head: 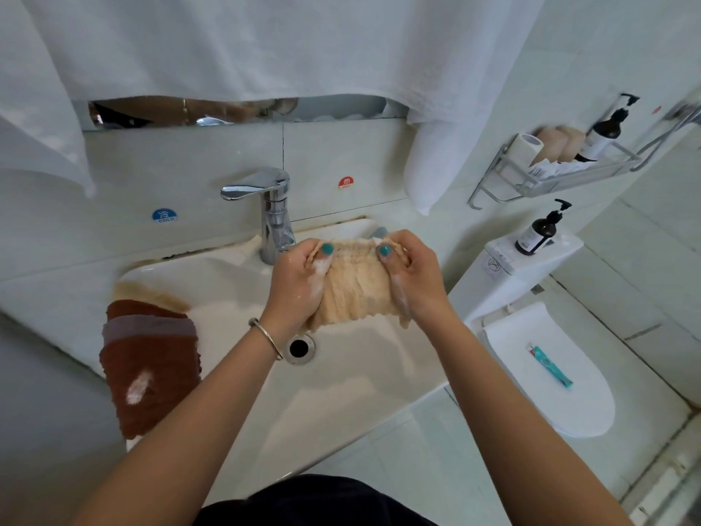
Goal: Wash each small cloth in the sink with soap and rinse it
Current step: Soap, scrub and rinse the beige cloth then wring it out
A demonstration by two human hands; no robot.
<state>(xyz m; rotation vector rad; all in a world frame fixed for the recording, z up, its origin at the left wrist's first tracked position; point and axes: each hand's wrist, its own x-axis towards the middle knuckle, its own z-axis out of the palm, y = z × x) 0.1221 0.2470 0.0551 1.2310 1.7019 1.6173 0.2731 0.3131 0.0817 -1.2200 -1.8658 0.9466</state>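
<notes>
Both hands gripped a soapy peach cloth (356, 282) above the sink (227, 282), the left hand (299, 277) and right hand (411, 277) each bunching an upper corner, fingertips buried in the folds. The faucet (271, 206) spout was partly hidden behind the left hand, and brown cloths (148, 366) hung over the sink's left rim.

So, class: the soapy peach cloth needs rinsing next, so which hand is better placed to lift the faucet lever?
Probably the left hand: it grips the peach cloth right beside the faucet, whose lever points left. The right hand sits farther away.
</notes>
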